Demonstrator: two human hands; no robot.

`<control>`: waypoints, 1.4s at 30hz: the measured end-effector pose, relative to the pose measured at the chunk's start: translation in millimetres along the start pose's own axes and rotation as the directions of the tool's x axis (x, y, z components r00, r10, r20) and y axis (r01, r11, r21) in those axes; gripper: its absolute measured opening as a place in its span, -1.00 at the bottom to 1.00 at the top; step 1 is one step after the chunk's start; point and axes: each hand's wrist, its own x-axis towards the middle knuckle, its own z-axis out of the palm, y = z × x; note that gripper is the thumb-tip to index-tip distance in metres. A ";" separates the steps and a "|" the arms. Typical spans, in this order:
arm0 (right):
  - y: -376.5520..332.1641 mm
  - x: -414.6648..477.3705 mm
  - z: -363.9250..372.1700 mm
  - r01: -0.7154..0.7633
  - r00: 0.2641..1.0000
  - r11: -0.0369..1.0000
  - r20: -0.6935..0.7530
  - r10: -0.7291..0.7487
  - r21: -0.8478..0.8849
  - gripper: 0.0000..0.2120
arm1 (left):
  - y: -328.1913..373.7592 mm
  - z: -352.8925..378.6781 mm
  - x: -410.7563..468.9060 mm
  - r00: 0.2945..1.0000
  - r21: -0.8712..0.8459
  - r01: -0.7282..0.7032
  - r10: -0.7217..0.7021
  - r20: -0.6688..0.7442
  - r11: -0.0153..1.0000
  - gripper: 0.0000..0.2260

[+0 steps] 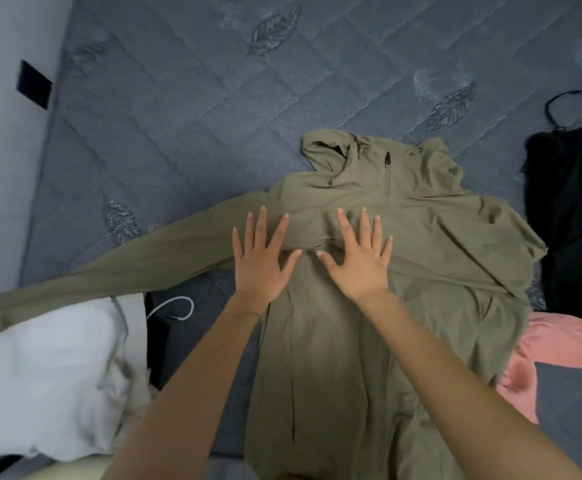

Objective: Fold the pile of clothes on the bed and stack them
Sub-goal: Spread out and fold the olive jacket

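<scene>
As it lies flat on the grey quilted mattress (178,116), the olive jacket (334,341) runs lengthwise away from the person, hood (331,150) at the far end, hem nearest, and one sleeve (109,271) stretched out to the left. The left hand (261,258) and right hand (358,261) rest side by side on its chest, fingers (364,223) straight and spread wide, gripping nothing; the cloth lies beneath them. A white garment (40,375) lies left, a pink garment (559,341) right.
</scene>
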 end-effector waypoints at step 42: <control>-337.4 -73.2 113.5 0.556 0.812 0.830 0.247 -0.529 -0.049 -0.27 | -373.4 -91.1 -191.0 0.253 -0.774 0.627 -0.962 0.098 0.086 -0.68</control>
